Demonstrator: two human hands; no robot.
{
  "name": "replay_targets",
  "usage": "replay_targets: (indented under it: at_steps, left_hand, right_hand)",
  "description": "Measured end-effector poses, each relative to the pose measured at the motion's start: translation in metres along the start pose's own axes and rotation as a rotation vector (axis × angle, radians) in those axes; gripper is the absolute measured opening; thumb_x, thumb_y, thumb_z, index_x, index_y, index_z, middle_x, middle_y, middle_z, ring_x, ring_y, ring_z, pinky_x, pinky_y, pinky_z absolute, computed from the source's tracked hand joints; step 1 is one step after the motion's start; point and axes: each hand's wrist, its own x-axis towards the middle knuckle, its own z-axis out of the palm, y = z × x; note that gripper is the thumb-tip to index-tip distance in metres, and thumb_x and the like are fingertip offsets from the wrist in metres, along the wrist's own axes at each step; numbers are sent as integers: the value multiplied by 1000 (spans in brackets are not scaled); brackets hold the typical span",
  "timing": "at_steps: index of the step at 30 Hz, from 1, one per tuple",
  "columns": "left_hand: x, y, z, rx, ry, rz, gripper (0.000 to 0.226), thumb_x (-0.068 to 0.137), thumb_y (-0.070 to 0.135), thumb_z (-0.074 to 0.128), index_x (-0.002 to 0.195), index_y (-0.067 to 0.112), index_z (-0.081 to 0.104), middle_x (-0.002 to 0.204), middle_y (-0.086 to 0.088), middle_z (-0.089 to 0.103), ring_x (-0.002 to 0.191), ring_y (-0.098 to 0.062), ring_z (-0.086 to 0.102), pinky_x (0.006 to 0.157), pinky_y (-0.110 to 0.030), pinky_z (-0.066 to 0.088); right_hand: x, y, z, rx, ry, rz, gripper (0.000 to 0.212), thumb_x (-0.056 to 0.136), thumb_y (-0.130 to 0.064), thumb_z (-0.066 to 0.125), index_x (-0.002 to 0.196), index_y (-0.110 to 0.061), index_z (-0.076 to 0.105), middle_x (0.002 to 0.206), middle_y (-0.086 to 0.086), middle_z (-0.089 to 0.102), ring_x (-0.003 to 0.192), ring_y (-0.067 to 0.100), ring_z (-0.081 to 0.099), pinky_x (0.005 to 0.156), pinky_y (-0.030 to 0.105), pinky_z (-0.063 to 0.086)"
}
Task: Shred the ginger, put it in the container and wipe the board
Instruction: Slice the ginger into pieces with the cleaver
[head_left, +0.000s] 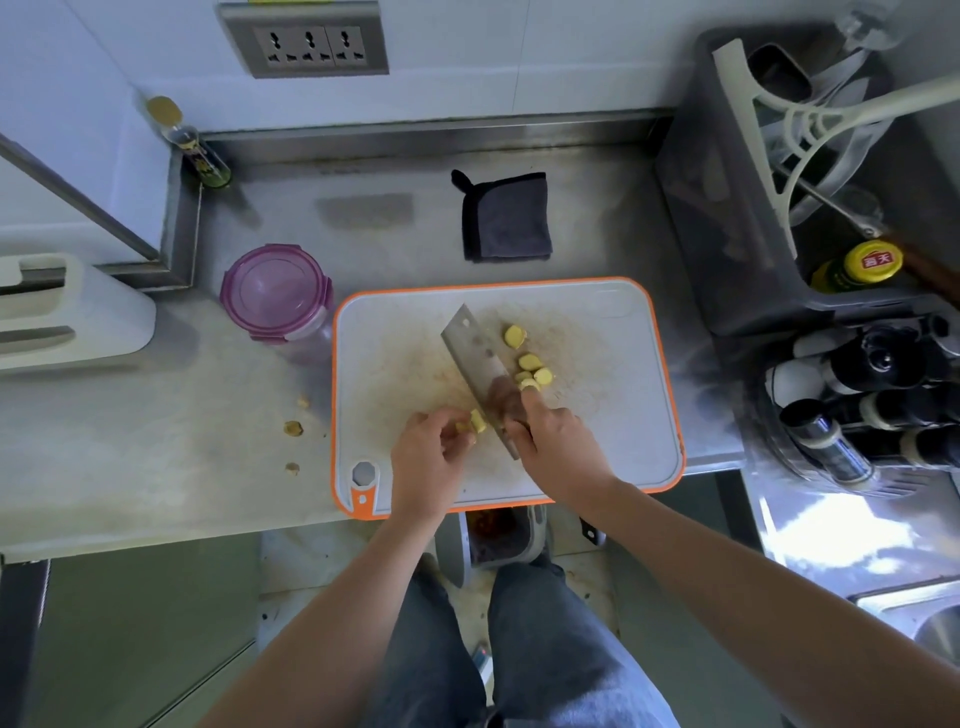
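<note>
A white cutting board (613, 415) with an orange rim lies on the steel counter. My left hand (428, 457) pinches a yellow ginger piece (475, 422) near the board's front. My right hand (558, 441) grips the handle of a cleaver (475, 356), whose blade stands right beside the ginger piece. Several ginger slices (530, 364) lie on the board to the right of the blade. A round container with a purple lid (275, 293) stands left of the board. A folded dark cloth (506, 218) lies behind the board.
Ginger scraps (293, 428) lie on the counter left of the board. A grey rack (737, 218) with utensils and a yellow-capped bottle (857, 265) stands at the right, dark bottles (852, 395) below it. A jar (200, 156) stands in the back left corner.
</note>
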Motion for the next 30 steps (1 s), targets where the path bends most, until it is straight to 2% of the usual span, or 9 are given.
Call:
replay_targets:
  at_steps: [2, 6, 10, 15, 19, 21, 24, 27, 30]
  left_hand:
    - [1, 0, -5, 55, -8, 26, 13, 86, 24, 71, 98, 20, 68, 89, 3, 57, 68, -6, 55, 65, -6, 40]
    - [1, -3, -11, 130, -39, 56, 15, 85, 26, 71, 96, 17, 66, 92, 1, 59, 70, -8, 53, 63, -8, 34]
    - [3, -2, -15, 212, -67, 119, 23, 84, 29, 73, 101, 15, 66, 91, 4, 56, 70, -8, 51, 66, -16, 36]
    - [9, -1, -20, 337, -142, 187, 29, 81, 36, 74, 100, 16, 66, 94, 3, 55, 76, -16, 60, 70, -31, 51]
    - [11, 2, -22, 441, -152, 230, 22, 85, 35, 70, 87, 14, 68, 89, 2, 52, 71, -15, 53, 63, -25, 40]
    - [10, 3, -20, 390, -91, 171, 18, 85, 32, 70, 80, 14, 70, 79, 3, 54, 68, -17, 55, 59, -23, 35]
    - [7, 11, -15, 138, 46, -65, 14, 83, 27, 73, 76, 15, 75, 69, 6, 64, 65, -13, 57, 54, -16, 30]
    - [4, 19, -11, -52, 54, -331, 20, 84, 32, 72, 79, 12, 78, 70, -1, 71, 66, -16, 62, 59, -24, 38]
    - [3, 21, -6, -253, 44, -512, 22, 84, 30, 72, 67, 16, 74, 67, -6, 72, 70, -25, 70, 69, -32, 54]
  right_hand:
    - [-2, 0, 2, -20, -27, -5, 24, 100, -26, 36, 116, -9, 39, 72, 5, 47, 63, 26, 44, 58, 31, 33]
    - [-6, -3, 8, -52, -90, -33, 23, 101, -25, 35, 118, -11, 39, 70, 0, 43, 65, 24, 45, 60, 32, 35]
    - [-5, 0, 8, -89, -87, 4, 22, 101, -25, 34, 117, -12, 38, 75, 4, 48, 66, 24, 47, 61, 33, 37]
    - [-4, 6, 2, -28, -66, 37, 20, 100, -25, 36, 113, -11, 38, 72, 5, 50, 62, 23, 45, 58, 32, 34]
    - [-10, 5, 5, -49, -108, -15, 24, 100, -26, 36, 119, -12, 38, 72, 5, 51, 64, 24, 50, 57, 32, 38]
    - [-11, 3, 7, -53, -102, -9, 26, 100, -24, 36, 123, -11, 37, 71, 5, 51, 65, 25, 51, 57, 34, 40]
    - [-14, -2, 8, -87, -89, -9, 29, 100, -23, 35, 126, -10, 36, 72, 3, 47, 65, 24, 47, 59, 32, 36]
    - [-16, -10, 11, -116, -84, -15, 29, 101, -24, 34, 126, -11, 35, 77, 5, 47, 68, 24, 46, 62, 32, 35]
    - [-15, -18, 15, -130, -89, -18, 27, 102, -26, 34, 125, -12, 33, 80, 6, 48, 70, 26, 46, 63, 34, 37]
